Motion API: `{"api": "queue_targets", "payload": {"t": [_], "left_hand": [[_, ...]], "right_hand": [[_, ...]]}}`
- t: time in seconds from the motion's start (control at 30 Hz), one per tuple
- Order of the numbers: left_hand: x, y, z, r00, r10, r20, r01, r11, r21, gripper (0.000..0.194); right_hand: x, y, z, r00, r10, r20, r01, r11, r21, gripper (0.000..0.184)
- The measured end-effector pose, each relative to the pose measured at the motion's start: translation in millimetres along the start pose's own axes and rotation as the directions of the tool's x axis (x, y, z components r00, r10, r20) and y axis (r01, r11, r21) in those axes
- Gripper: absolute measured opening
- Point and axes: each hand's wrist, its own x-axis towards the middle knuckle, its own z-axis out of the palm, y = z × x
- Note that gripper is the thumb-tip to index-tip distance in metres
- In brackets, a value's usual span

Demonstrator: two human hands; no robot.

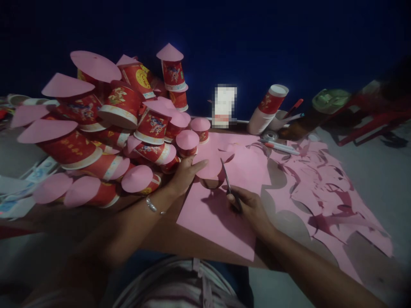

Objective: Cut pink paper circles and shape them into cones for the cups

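Observation:
My left hand (187, 174) is closed on the left edge of a pink paper piece (210, 156), with the thumb lying on top. The piece has a rounded lower edge and is held above the table. In my right hand (248, 205) is a pair of dark-handled scissors (226, 175), its blades pointing away from me beside the paper's right edge. A narrow pink strip curls near the blade tips. Beneath both hands lies a larger pink paper sheet (221, 222), partly in shadow.
Red paper cups (154, 126) with pink paper cones are piled at the left. Pink offcuts (334, 188) spread over the right side. A stack of cups (265, 109), a pen (282, 148), a tape roll (270, 136) and a green-lidded jar (330, 100) stand or lie behind.

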Motion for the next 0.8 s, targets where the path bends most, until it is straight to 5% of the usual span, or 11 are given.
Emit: {"api": "queue_targets", "payload": {"t": [0.4, 0.8], "left_hand": [[-0.2, 2.1, -0.9, 0.999, -0.009, 0.052, 0.008, 1.000, 0.010, 0.039], [-1.7, 2.3, 0.8, 0.999, 0.003, -0.034, -0.003, 1.000, 0.008, 0.035]], "right_hand": [[0.4, -2.2, -0.3, 1.000, 0.021, -0.010, -0.022, 1.000, -0.014, 0.044], [-0.2, 0.1, 0.3, 0.999, 0.039, -0.013, -0.039, 0.999, -0.003, 0.042]]}}
